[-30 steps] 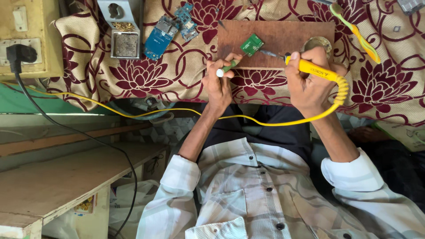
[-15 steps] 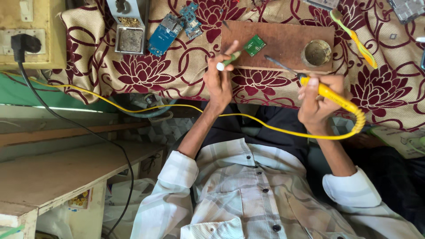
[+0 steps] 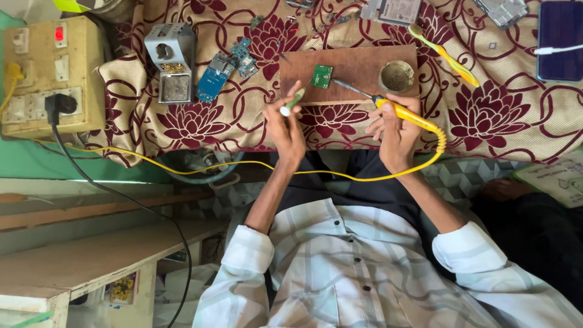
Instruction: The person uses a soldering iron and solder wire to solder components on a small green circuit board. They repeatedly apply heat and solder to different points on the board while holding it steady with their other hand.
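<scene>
A: What's the setting?

B: A tabletop [image 3: 522, 121] under a maroon floral cloth, with a brown wooden board [image 3: 352, 67] on it and a small green circuit board [image 3: 322, 76] on that.

A: And the hands?

B: The right hand [image 3: 398, 130] has its fingers wrapped around a yellow soldering iron [image 3: 407, 114], tip just beside the circuit board. The left hand [image 3: 285, 130] pinches a green-and-white tool [image 3: 293, 103]. Best to brace both wrists on the edge, I'd say.

A: Any containers?

B: A round tin [image 3: 396, 77] with dull, dark contents; a metal stand [image 3: 172, 70] holding brassy wool.
</scene>
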